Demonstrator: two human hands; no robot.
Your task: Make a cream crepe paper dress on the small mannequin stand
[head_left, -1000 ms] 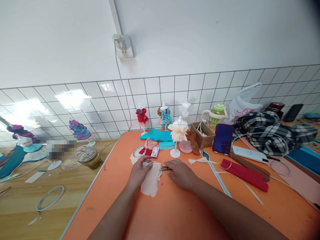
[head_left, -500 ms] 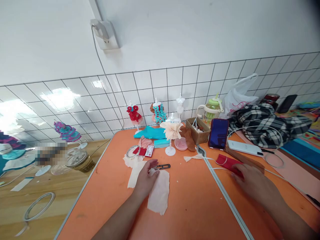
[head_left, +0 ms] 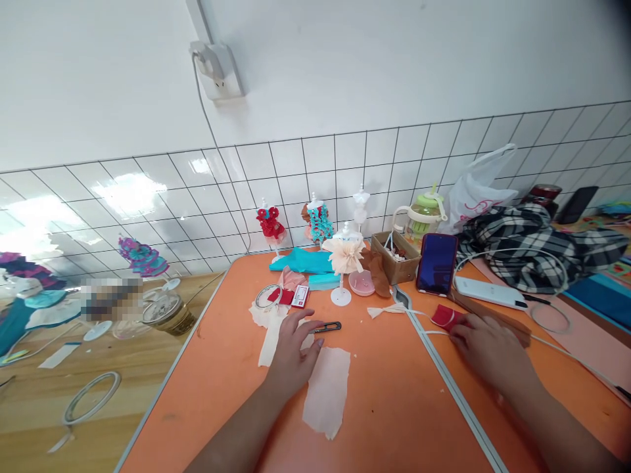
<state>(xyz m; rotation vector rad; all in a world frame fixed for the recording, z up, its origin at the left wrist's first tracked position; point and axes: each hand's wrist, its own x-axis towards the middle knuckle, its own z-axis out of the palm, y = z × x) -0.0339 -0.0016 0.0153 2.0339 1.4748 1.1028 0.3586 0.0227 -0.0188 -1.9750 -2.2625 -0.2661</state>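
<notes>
My left hand (head_left: 292, 355) hovers low over the orange table with thumb and fingers apart. A pale pink crinkled strip (head_left: 326, 394) lies flat just right of the thumb, and small dark thread snips (head_left: 330, 326) rest beyond the fingertips. Another cream strip (head_left: 269, 341) is partly covered by that hand. My right hand (head_left: 488, 348) is closed over the end of a red piece of crinkled material (head_left: 445, 316); its fingertips are partly hidden. Nearer the back, a small white dress form (head_left: 340, 297) carries a cream ruffled skirt (head_left: 345, 255).
Behind stand other dressed forms (head_left: 270, 223), a cardboard box (head_left: 401, 266), a green-lidded bottle (head_left: 426, 213) and a phone (head_left: 436, 263). A white power bank (head_left: 488, 292) with a cable lies right. A tape roll (head_left: 269, 297) sits left. A metal seam (head_left: 444, 368) crosses the table.
My left fingers have spread and lifted off the pale pink strip, which has slid slightly towards me. My right fingers have shifted left along the red piece. The view has turned slightly left.
</notes>
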